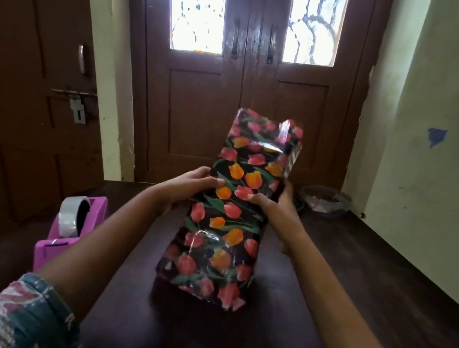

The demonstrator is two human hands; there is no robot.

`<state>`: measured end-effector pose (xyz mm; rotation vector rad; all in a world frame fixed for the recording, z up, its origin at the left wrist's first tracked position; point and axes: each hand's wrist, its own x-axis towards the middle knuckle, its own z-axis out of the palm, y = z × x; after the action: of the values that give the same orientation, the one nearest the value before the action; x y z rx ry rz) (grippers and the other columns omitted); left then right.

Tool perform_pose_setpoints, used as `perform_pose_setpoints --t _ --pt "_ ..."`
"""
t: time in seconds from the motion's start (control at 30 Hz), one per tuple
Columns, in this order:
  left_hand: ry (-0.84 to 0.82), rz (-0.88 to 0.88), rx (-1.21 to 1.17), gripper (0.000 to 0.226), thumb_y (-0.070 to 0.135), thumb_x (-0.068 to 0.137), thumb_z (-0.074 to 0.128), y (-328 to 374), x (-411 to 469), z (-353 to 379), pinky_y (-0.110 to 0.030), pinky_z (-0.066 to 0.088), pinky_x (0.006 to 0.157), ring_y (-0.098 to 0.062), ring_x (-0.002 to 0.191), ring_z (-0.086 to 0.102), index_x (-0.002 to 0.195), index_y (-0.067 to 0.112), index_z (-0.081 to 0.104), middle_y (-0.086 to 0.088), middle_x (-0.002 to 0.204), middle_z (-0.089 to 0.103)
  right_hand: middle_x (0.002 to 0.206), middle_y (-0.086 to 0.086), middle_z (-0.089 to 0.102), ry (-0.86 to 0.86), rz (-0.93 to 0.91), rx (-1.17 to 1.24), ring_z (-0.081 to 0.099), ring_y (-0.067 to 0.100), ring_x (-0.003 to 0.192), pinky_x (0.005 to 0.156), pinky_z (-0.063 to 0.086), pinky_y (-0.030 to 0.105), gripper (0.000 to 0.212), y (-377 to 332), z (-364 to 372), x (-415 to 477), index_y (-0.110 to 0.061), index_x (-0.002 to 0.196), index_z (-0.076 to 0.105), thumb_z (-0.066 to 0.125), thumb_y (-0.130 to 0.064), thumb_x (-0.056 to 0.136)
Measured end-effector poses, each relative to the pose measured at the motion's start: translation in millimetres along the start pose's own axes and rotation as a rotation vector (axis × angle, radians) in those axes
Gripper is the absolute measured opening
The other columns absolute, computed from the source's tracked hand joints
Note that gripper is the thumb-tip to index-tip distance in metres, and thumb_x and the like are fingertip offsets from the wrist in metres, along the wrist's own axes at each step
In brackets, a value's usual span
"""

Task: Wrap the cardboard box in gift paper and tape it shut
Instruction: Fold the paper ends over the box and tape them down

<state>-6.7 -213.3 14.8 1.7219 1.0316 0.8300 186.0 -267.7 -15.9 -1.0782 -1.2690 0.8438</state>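
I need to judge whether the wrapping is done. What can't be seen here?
Head view only:
- Cardboard: covered all over by the gift paper.
- Back and underside seams of the wrapped box: turned away from the camera.
- Its top end: blurred, with glare.
- Fingers of the right hand: behind the box.
- Contents of the bowl: too dim.

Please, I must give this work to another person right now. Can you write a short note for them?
The left hand and right hand each grip a side of the box, held tilted, its near end low over the table. In view, floral paper covers every face. The far right corner seems loose: check and tape it. The tape dispenser stands at left.
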Motion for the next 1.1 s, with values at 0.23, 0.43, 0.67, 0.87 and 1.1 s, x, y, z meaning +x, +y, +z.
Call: perform_pose_setpoints --t 0.23,0.43,0.67,0.87,1.1 --pt "0.051 0.240 -0.168 0.051 0.019 0.073 0.077 -6.5 -41.8 1.4 -0.038 0.054 0.086 -0.021 0.107 0.062 0.114 0.022 0.046 -0.009 0.122 0.056 0.135 -0.009 0.037 -0.061 -0.226 -0.079 0.041 0.007 0.120 0.090 0.039 0.022 0.077 -23.7 -9.4 -9.0 -0.029 0.145 0.012 0.061 -0.027 0.085" --pt "0.116 0.312 0.003 0.063 0.031 0.066 0.082 -17.0 -77.5 11.9 -0.035 0.053 0.090 -0.011 0.108 0.058 0.110 0.017 0.040 0.003 0.119 0.054 0.129 -0.008 0.042 0.006 -0.230 -0.105 0.045 0.011 0.117 0.088 0.039 0.025 0.088 -23.0 -2.2 -25.9 -0.027 0.145 0.019 0.067 -0.049 0.073" --pt "0.085 0.388 0.286 0.071 0.051 0.062 0.077 -32.8 -91.3 7.2 -0.041 0.044 0.101 -0.006 0.120 0.049 0.113 0.031 0.032 0.008 0.125 0.049 0.118 -0.008 0.055 -0.067 -0.202 -0.079 0.057 0.011 0.109 0.089 0.050 0.033 0.081 -23.3 -7.1 -41.9 -0.037 0.124 0.031 0.080 -0.050 0.060" --pt "0.165 0.520 0.040 0.073 0.066 0.066 0.065 -6.4 -98.9 7.5 -0.012 0.047 0.085 0.011 0.114 0.048 0.126 0.045 0.028 0.032 0.124 0.044 0.113 -0.018 0.050 -0.118 -0.229 -0.040 0.051 -0.008 0.099 0.064 0.047 0.005 0.058 -14.0 -5.8 -56.5 -0.040 0.108 0.037 0.078 -0.016 0.073" --pt "0.059 0.574 0.012 0.075 0.065 0.072 0.062 -1.7 -85.1 22.3 -0.018 0.051 0.081 -0.006 0.112 0.058 0.131 0.028 0.035 0.002 0.125 0.053 0.120 -0.028 0.041 -0.171 -0.217 -0.036 0.047 -0.009 0.106 0.079 0.044 0.013 0.071 -17.1 -9.7 -55.7 -0.048 0.112 0.033 0.076 -0.044 0.056"
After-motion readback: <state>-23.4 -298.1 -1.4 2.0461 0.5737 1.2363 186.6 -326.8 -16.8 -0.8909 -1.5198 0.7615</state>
